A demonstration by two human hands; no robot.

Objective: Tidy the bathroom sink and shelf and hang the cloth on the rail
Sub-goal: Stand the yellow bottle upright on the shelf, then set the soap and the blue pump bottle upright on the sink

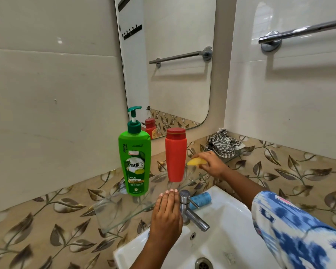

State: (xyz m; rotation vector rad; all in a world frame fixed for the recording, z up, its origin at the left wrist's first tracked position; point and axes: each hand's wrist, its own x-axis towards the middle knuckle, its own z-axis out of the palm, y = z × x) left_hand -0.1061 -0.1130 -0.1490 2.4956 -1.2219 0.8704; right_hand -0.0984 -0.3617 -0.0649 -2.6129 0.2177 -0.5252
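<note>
A glass shelf (113, 214) runs above the white sink (227, 226). On it stand a green pump shampoo bottle (136, 162) and a red bottle (175, 156). My right hand (211, 164) grips a yellow soap bar (196, 162) just over the shelf, right of the red bottle. A striped grey cloth (224, 142) lies crumpled at the shelf's far right corner. My left hand (167, 216) hovers flat, fingers together and empty, over the shelf's front edge beside the tap (190, 210). A blue tube (201, 199) lies on the sink rim behind the tap. The chrome rail (303, 31) on the right wall is bare.
A mirror (169, 61) hangs on the back wall above the shelf. Leaf-patterned tiles run behind the sink. The sink drain (203, 264) shows at the bottom. My patterned blue sleeve (299, 230) covers the sink's right side.
</note>
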